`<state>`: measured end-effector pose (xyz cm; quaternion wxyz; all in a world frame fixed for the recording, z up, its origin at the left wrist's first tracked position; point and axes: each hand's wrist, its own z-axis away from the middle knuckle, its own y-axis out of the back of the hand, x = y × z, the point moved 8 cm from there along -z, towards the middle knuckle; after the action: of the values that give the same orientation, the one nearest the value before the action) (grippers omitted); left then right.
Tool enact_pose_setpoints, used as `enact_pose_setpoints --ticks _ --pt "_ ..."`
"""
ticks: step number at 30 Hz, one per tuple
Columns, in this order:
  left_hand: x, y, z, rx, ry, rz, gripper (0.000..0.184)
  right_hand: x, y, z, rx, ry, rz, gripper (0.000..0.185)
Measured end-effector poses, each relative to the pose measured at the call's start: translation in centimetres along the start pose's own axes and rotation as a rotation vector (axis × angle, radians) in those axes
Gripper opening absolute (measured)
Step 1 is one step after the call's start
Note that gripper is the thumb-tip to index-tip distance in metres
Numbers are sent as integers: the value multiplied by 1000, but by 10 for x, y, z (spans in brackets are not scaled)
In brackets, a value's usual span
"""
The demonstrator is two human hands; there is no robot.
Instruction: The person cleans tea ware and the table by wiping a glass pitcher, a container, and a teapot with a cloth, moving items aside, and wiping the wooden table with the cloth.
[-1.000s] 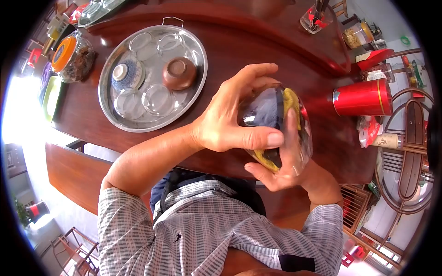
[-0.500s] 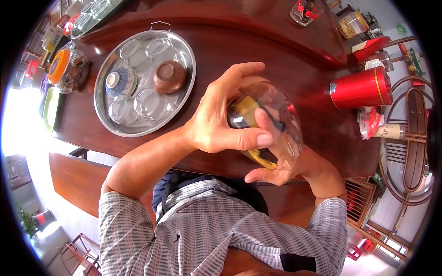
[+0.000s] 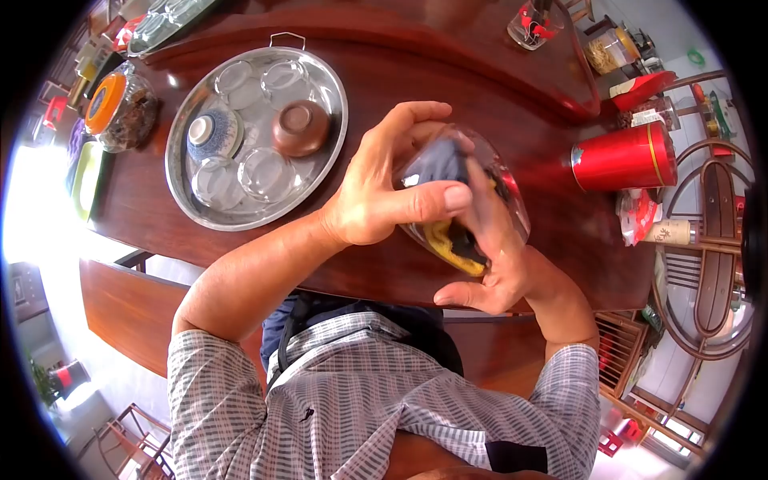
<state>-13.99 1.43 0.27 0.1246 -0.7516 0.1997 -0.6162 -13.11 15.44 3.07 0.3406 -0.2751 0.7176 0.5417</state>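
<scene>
My left hand grips a clear, rounded glass vessel from its left side, thumb stretched across the front. My right hand is at the vessel's right, with its blurred fingers pressed against a dark grey and yellow cloth. The cloth shows through the glass and seems to lie inside it. Its thumb points left, below the vessel. To the left, a round metal tray holds several upturned clear glass cups, a brown cup and a blue-patterned cup.
At the left edge stands a jar with an orange lid. A red tin lies on the right of the dark wooden table. A drinking glass is farther back, and a second tray with glasses sits at top left.
The cloth has shifted within the glass vessel, with more grey now showing near the top. My right hand's fingers have moved upward with it. My left hand keeps its grip.
</scene>
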Motion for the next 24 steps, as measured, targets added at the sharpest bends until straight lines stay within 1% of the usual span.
enact_pose_setpoints --ticks 3,6,7,9,10,11,12,15,18,19,21,23,24 --pt "1 -5 1 -111 -45 -41 101 -1 -15 2 -109 77 32 101" --pt "-1 -3 0 -59 29 -19 101 0 -11 1 43 38 297 85" --pt "-1 -7 1 -66 50 41 104 -5 -12 -1 3 -1 415 93" --pt "2 -5 -2 -77 18 -40 106 -10 -10 3 169 5 470 98" --pt "4 -4 -1 -70 4 -78 106 -13 -8 5 204 8 483 103" --pt "1 -3 2 -25 58 -30 107 -16 -6 6 240 10 495 108" --pt "0 -4 3 -20 61 -32 107 -19 -3 7 276 12 507 113" --pt "2 -6 1 -17 51 -29 108 -14 -1 2 278 -25 336 114" --pt "-2 -6 1 -34 4 -61 106 -18 5 -1 277 -82 239 116" --pt "1 -6 1 -51 -17 -91 104 -14 1 -2 187 -98 228 116" --pt "-4 -5 2 -40 21 -103 104 -5 -7 2 9 -127 202 114" --pt "-11 -4 2 -50 46 -76 106 0 -9 6 -29 -57 95 112" --pt "-9 -5 1 -51 28 -76 106 -1 -7 5 -17 -25 83 115"
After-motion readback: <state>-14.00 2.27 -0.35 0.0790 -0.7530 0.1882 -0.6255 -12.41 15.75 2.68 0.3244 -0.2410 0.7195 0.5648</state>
